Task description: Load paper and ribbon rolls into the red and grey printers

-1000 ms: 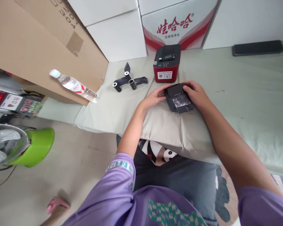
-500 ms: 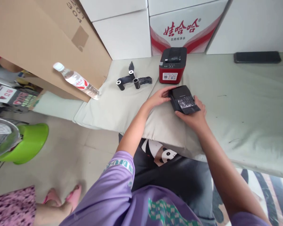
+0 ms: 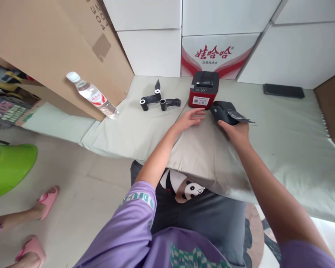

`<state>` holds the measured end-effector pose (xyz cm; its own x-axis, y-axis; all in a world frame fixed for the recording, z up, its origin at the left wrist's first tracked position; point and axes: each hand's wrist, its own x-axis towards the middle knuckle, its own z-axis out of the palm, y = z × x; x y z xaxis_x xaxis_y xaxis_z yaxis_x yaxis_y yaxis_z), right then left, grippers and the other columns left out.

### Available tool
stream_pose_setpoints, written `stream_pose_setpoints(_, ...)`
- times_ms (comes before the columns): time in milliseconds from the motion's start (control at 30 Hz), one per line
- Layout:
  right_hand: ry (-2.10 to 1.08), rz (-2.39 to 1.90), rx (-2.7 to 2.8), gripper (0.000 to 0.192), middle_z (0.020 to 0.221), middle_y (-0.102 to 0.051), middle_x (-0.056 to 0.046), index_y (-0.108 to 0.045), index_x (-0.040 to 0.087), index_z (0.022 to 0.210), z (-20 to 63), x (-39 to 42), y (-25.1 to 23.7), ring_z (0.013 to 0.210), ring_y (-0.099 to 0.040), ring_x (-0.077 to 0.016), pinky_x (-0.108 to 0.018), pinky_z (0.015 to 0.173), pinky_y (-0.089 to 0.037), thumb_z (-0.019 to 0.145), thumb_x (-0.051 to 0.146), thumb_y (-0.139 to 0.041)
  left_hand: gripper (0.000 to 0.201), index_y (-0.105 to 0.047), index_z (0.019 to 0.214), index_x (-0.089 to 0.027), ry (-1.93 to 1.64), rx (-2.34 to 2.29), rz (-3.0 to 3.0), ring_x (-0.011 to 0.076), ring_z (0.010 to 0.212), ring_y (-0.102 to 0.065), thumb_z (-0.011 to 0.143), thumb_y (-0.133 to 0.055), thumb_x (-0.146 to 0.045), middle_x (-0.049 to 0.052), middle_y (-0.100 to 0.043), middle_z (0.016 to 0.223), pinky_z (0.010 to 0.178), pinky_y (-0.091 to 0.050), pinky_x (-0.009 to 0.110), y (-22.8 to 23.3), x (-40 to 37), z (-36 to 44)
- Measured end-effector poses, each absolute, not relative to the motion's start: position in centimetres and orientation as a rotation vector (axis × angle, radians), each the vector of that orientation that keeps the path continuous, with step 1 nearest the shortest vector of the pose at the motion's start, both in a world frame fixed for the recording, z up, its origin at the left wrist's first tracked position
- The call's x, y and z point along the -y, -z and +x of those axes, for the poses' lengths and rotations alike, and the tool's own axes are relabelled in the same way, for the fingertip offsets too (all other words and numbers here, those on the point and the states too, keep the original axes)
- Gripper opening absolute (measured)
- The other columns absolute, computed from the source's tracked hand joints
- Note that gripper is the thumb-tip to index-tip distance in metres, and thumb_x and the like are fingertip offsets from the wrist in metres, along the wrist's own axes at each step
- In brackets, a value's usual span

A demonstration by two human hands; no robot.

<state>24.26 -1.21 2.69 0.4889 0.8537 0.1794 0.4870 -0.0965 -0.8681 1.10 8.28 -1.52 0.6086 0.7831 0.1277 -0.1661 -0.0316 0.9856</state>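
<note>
Our right hand (image 3: 236, 131) grips the black device (image 3: 223, 112) from its near side, fingers wrapped under it, holding it tilted just off the pillow (image 3: 201, 152); a dark film or label (image 3: 241, 118) juts out to the right from it. Left hand (image 3: 190, 118) lies flat and open on the pillow just left of the device, holding nothing, fingertips pointing at it

Step in hand, as we judge it: handling the device one-handed, left hand let go. A next move would call for the left hand to come back in and steady the body, since the film looks loose

Both forearms reach far across the pillow, right arm nearly straight, left bent at the elbow

Just beyond: red printer (image 3: 203, 89). Left of it, black rolls (image 3: 156, 102); farther left, a water bottle (image 3: 92, 96) against cardboard (image 3: 44, 48). Far right, a dark flat bar (image 3: 284, 91). Near left, another person's feet in pink slippers (image 3: 46, 199)
</note>
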Motion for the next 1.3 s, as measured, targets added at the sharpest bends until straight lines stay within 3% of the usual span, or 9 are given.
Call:
stream_pose_setpoints(233, -0.138, -2.014, 0.976, 0.073, 0.133, -0.073, -0.021, -0.062, 0.018, 0.125, 24.2, -6.4, -2.7, 0.134, -0.064, -0.0464, -0.075, 0.119, -0.039, 0.062, 0.044, -0.089, 0.068, -0.067, 0.142, -0.025, -0.794, -0.634, 1.375, 0.0348, 0.127, -0.076, 0.081, -0.090, -0.045, 0.019, -0.072, 0.144, 0.099, -0.068, 0.054, 0.3, -7.4, 1.2)
stream_pose_setpoints(400, -0.135, -2.132, 0.952, 0.084, 0.150, -0.061, -0.026, -0.052, 0.016, 0.137, 24.6, -9.6, -2.6, 0.148, -0.048, -0.0473, -0.072, 0.124, -0.030, 0.065, 0.037, -0.090, 0.057, -0.068, 0.139, -0.023, -0.752, -0.660, 1.402, 0.0322, 0.123, -0.078, 0.087, -0.084, -0.040, 0.018, -0.074, 0.141, 0.098, -0.067, 0.051, -0.2, -7.0, 1.3)
stream_pose_setpoints(500, -0.144, -2.168, 0.943, 0.091, 0.152, -0.056, -0.027, -0.047, 0.014, 0.142, 24.5, -9.9, -2.0, 0.150, -0.042, -0.0479, -0.073, 0.126, -0.026, 0.066, 0.036, -0.091, 0.052, -0.068, 0.134, -0.022, -0.778, -0.666, 1.395, 0.0293, 0.115, -0.081, 0.088, -0.081, -0.043, 0.017, -0.077, 0.135, 0.087, -0.068, 0.042, -0.6, -6.7, 1.5)
stream_pose_setpoints(600, -0.119, -2.159, 0.854, 0.095, 0.154, -0.052, -0.028, -0.048, 0.016, 0.143, 24.2, -9.0, -2.1, 0.149, -0.041, -0.0481, -0.069, 0.128, -0.028, 0.063, 0.039, -0.094, 0.040, -0.069, 0.124, -0.021, -1.003, -0.763, 1.415, 0.0223, 0.094, -0.082, 0.095, -0.068, -0.050, 0.013, -0.080, 0.115, 0.069, -0.062, 0.032, -0.6, -6.9, 1.5)
stream_pose_setpoints(667, -0.026, -2.088, 0.820, 0.085, 0.155, -0.048, -0.028, -0.048, 0.019, 0.142, 24.1, -7.9, -2.7, 0.147, -0.042, -0.0469, -0.069, 0.125, -0.033, 0.071, 0.043, -0.088, 0.035, -0.068, 0.115, -0.022, -1.226, -0.926, 1.419, 0.0184, 0.086, -0.078, 0.100, -0.059, -0.052, 0.010, -0.078, 0.105, 0.064, -0.058, 0.029, -0.4, -7.3, 1.4)
stream_pose_setpoints(800, 0.273, -1.785, 1.125, 0.050, 0.141, -0.050, -0.024, -0.051, 0.021, 0.131, 23.6, -6.4, -3.7, 0.141, -0.048, -0.0426, -0.072, 0.121, -0.037, 0.089, 0.042, -0.067, 0.036, -0.067, 0.112, -0.024, -1.516, -1.197, 1.364, 0.0215, 0.109, -0.074, 0.102, -0.056, -0.057, 0.011, -0.076, 0.116, 0.088, -0.062, 0.036, 0.2, -8.5, 1.1)
stream_pose_setpoints(900, 0.201, -1.476, 1.353, 0.037, 0.122, -0.057, -0.019, -0.055, 0.021, 0.117, 22.2, -7.4, -2.3, 0.127, -0.056, -0.0387, -0.071, 0.117, -0.042, 0.091, 0.047, -0.063, 0.050, -0.067, 0.120, -0.022, -1.579, -1.158, 1.346, 0.0280, 0.131, -0.069, 0.098, -0.062, -0.066, 0.015, -0.074, 0.130, 0.111, -0.057, 0.046, 0.5, -9.7, 1.6)
stream_pose_setpoints(1100, -0.247, -1.326, 1.390, 0.093, 0.149, -0.059, -0.023, -0.043, 0.018, 0.150, 19.0, -11.5, 1.3, 0.139, -0.058, -0.0375, -0.065, 0.121, -0.046, 0.078, 0.065, -0.078, 0.069, -0.056, 0.151, -0.024, -1.469, -1.061, 1.349, 0.0281, 0.156, -0.053, 0.096, -0.070, -0.064, 0.013, -0.060, 0.161, 0.132, -0.042, 0.046, -0.1, -13.3, 4.0)
stream_pose_setpoints(1300, -0.353, -1.369, 1.347, 0.082, 0.138, -0.073, -0.020, -0.054, 0.019, 0.148, 18.7, -9.8, -1.0, 0.122, -0.072, -0.0347, -0.057, 0.110, -0.056, 0.082, 0.062, -0.077, 0.074, -0.054, 0.157, -0.025, -1.471, -1.219, 1.504, 0.0310, 0.145, -0.064, 0.092, -0.079, -0.049, 0.012, -0.067, 0.155, 0.130, -0.044, 0.050, -1.6, -11.8, 4.5)
